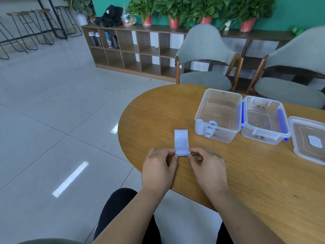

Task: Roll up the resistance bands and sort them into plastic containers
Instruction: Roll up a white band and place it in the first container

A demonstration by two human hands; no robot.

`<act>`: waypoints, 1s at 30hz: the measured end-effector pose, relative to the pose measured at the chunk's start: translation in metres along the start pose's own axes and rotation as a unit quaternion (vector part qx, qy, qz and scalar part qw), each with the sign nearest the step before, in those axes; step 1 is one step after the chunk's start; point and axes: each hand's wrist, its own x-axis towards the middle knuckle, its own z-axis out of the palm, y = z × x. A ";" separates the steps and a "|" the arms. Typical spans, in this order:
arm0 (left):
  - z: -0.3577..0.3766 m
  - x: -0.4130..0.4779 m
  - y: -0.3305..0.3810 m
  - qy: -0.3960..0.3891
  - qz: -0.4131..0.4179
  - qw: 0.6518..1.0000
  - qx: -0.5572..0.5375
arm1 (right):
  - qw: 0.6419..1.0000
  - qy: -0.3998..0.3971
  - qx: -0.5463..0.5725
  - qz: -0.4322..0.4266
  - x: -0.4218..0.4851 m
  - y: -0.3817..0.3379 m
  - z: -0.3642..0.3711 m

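The pale resistance band [181, 142], marked 20 LB, lies flat on the wooden table [246, 173], and its near end is pinched by the left hand [158, 168] and the right hand [207, 166], one at each side edge. Rolled bands [208, 127] are seen in the left container [219, 115]; the other container [264, 119] appears empty. If the pinch is uneven, the roll could probably become crooked or spring open.
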 end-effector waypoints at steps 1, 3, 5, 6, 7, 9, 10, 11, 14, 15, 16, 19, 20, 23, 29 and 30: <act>0.000 0.000 0.000 -0.002 -0.001 1.000 0.000 | 1.000 -0.003 0.002 0.003 0.000 0.000 0.001; 0.000 0.000 0.000 -0.003 -0.007 1.000 -0.004 | 1.000 -0.007 0.006 0.005 0.001 0.001 0.001; 0.001 0.000 -0.001 -0.003 -0.014 1.000 -0.008 | 1.000 -0.005 0.013 0.011 0.001 0.000 0.000; 0.001 0.000 -0.001 -0.004 -0.018 1.000 -0.010 | 1.000 -0.005 0.020 0.017 0.001 -0.001 -0.001; 0.002 0.000 -0.002 -0.005 -0.022 1.000 -0.011 | 0.999 -0.006 0.027 0.023 0.001 -0.001 -0.002; 0.002 0.000 -0.002 -0.007 -0.029 0.999 -0.013 | 0.999 -0.007 0.040 0.034 0.001 -0.003 -0.004; 0.002 0.000 -0.002 -0.007 -0.030 0.999 -0.012 | 0.998 -0.006 0.042 0.036 0.000 -0.003 -0.004; 0.001 0.000 -0.001 -0.005 -0.029 0.999 -0.011 | 0.999 -0.005 0.041 0.034 0.000 -0.003 -0.004; 0.001 0.000 0.000 0.002 -0.012 1.000 -0.007 | 1.000 0.005 0.019 0.011 0.000 -0.003 -0.003; 0.001 0.000 0.000 0.003 -0.006 1.000 -0.005 | 1.000 0.006 0.013 0.005 -0.001 -0.003 -0.002; 0.001 0.000 0.000 0.004 -0.002 1.000 -0.003 | 1.000 0.005 0.008 0.003 -0.001 -0.003 -0.002; 0.001 0.000 0.000 0.005 -0.006 1.000 -0.003 | 1.000 -0.003 -0.003 0.004 0.000 -0.003 -0.001; 0.001 0.000 0.000 0.004 -0.009 1.000 -0.004 | 1.000 -0.003 0.000 0.007 0.000 -0.003 -0.002; 0.001 0.000 0.000 -0.001 -0.022 1.000 -0.010 | 1.000 -0.002 0.016 0.016 0.000 -0.003 -0.004; 0.000 0.000 0.000 0.002 -0.013 1.000 -0.007 | 1.000 -0.002 0.021 0.020 0.000 -0.005 -0.004; 0.000 0.000 0.000 0.003 -0.009 1.000 -0.006 | 1.000 -0.002 0.015 0.016 0.000 -0.005 -0.004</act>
